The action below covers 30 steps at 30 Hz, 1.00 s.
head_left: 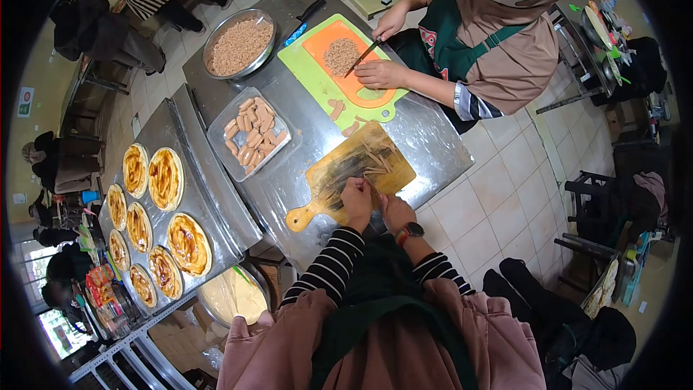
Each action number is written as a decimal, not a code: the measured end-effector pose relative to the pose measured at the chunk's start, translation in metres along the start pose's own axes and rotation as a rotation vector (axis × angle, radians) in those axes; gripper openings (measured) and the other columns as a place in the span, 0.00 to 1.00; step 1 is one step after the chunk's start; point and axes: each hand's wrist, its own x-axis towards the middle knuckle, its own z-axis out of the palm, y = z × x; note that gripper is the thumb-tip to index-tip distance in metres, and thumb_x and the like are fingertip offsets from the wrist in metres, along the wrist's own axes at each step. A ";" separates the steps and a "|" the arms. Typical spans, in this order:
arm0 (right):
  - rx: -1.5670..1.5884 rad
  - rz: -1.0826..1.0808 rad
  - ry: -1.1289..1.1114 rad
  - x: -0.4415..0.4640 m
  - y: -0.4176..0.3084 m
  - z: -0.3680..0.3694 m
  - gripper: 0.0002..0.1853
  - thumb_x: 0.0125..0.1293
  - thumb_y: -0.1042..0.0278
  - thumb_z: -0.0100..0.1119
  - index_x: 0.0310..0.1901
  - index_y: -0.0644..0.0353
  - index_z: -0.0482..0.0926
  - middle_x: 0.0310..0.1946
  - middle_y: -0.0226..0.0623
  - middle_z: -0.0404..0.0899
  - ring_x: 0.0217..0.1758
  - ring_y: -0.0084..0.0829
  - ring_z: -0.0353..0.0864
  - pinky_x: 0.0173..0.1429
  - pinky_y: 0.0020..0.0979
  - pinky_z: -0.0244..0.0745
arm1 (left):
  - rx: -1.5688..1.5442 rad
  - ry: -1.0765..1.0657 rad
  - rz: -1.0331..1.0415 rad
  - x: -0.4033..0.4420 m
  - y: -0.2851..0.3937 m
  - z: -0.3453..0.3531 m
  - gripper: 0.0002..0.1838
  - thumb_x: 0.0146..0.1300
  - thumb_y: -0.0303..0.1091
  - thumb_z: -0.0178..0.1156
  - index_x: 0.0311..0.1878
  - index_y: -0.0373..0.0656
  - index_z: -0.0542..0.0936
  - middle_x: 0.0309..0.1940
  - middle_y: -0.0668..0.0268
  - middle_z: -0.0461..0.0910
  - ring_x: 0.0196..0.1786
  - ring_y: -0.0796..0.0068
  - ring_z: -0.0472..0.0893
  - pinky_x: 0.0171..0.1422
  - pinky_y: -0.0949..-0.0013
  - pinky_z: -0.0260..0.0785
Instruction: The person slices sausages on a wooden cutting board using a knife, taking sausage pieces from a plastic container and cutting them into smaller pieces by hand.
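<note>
My left hand [356,204] is closed over the near edge of a wooden cutting board [328,173]; whatever its fingers hold is hidden. Close beside it, my right hand [397,214], with a watch on the wrist, is closed around what looks like a knife [375,195], mostly covered by the hands. Thin sausage strips [379,162] lie on the board's far right part. Left of the board, a clear plastic tub [214,133] holds several sausages [253,133].
Across the table, a person chops minced sausage [341,56] with a knife [364,56] on an orange board [317,45] over a green one [296,58]. A metal bowl [267,52] of mince stands behind. Topped dough rounds [166,179] lie left; a batter bowl [231,295] sits below.
</note>
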 end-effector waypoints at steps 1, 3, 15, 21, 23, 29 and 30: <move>0.001 -0.001 0.001 0.002 0.000 -0.001 0.26 0.67 0.47 0.31 0.37 0.64 0.71 0.26 0.55 0.77 0.33 0.54 0.77 0.38 0.50 0.71 | -0.008 -0.014 -0.021 0.001 -0.002 0.001 0.05 0.52 0.28 0.59 0.29 0.36 0.75 0.21 0.57 0.77 0.25 0.64 0.78 0.32 0.66 0.70; 0.001 0.010 -0.009 0.004 0.001 -0.004 0.26 0.67 0.47 0.31 0.37 0.64 0.72 0.26 0.55 0.77 0.33 0.54 0.77 0.38 0.49 0.71 | -0.015 -0.028 -0.043 0.002 0.000 0.000 0.06 0.52 0.28 0.59 0.29 0.36 0.75 0.21 0.57 0.77 0.25 0.63 0.78 0.32 0.66 0.70; 0.014 0.041 0.003 -0.001 0.000 -0.003 0.26 0.67 0.46 0.30 0.37 0.63 0.73 0.28 0.55 0.77 0.34 0.53 0.77 0.39 0.49 0.71 | -0.031 -0.070 -0.046 0.007 -0.001 -0.002 0.06 0.51 0.28 0.58 0.25 0.35 0.76 0.19 0.57 0.77 0.23 0.64 0.78 0.31 0.67 0.70; -0.034 0.028 -0.009 0.005 0.004 -0.009 0.26 0.67 0.47 0.31 0.36 0.63 0.73 0.27 0.55 0.77 0.33 0.53 0.77 0.39 0.48 0.72 | -0.001 -0.082 0.031 0.007 -0.006 -0.002 0.06 0.52 0.27 0.58 0.26 0.34 0.74 0.17 0.62 0.77 0.18 0.77 0.77 0.24 0.73 0.69; -0.032 0.034 0.005 0.003 0.002 -0.012 0.26 0.67 0.47 0.31 0.36 0.63 0.73 0.27 0.55 0.77 0.33 0.52 0.77 0.38 0.48 0.72 | -0.056 -0.079 0.052 0.009 -0.014 0.002 0.07 0.54 0.28 0.58 0.26 0.34 0.74 0.17 0.62 0.77 0.18 0.77 0.76 0.23 0.74 0.68; -0.003 0.041 0.053 -0.003 -0.006 -0.015 0.26 0.67 0.48 0.31 0.36 0.64 0.73 0.26 0.55 0.76 0.33 0.53 0.77 0.37 0.48 0.72 | -0.121 -0.129 -0.012 0.007 0.002 -0.007 0.08 0.54 0.29 0.59 0.26 0.34 0.74 0.16 0.62 0.76 0.18 0.76 0.76 0.23 0.74 0.68; 0.002 0.023 0.049 -0.002 -0.006 -0.014 0.26 0.67 0.49 0.30 0.36 0.64 0.73 0.26 0.55 0.76 0.33 0.53 0.77 0.37 0.48 0.72 | -0.119 -0.129 -0.012 0.007 0.000 -0.006 0.08 0.54 0.29 0.59 0.26 0.34 0.74 0.16 0.62 0.76 0.18 0.76 0.76 0.23 0.74 0.68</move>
